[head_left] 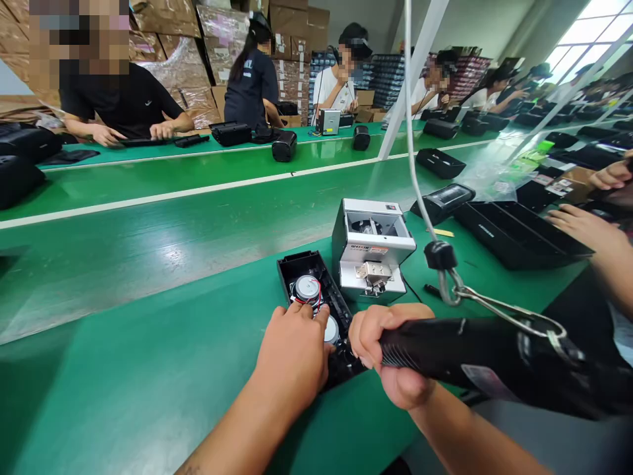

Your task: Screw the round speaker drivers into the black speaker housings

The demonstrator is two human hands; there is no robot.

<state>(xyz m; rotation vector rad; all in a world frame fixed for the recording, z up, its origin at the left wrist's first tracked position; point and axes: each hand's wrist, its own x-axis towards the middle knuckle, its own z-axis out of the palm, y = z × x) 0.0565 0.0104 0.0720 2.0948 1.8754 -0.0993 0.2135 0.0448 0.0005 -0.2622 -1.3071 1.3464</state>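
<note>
A black speaker housing (pixel 337 300) lies open side up on the green bench, with two round silver speaker drivers (pixel 307 287) and red wires inside. My left hand (pixel 291 346) is over the housing's left side, fingers bent down on it beside the drivers; their tips are partly hidden. My right hand (pixel 390 349) is closed around a black electric screwdriver (pixel 445 346), held nearly level above the bench. Its front end points at the housing's right side, and my fingers hide the tip. A metal hook and cord (pixel 445 284) hold the screwdriver from above.
A silver screw feeder (pixel 376 254) stands right behind the housing. Black speaker cases (pixel 519 234) lie at the right, near another person's hands (pixel 588 231). A green conveyor (pixel 198 204) crosses ahead, with several co-workers beyond it. A white post (pixel 413 79) rises at centre right.
</note>
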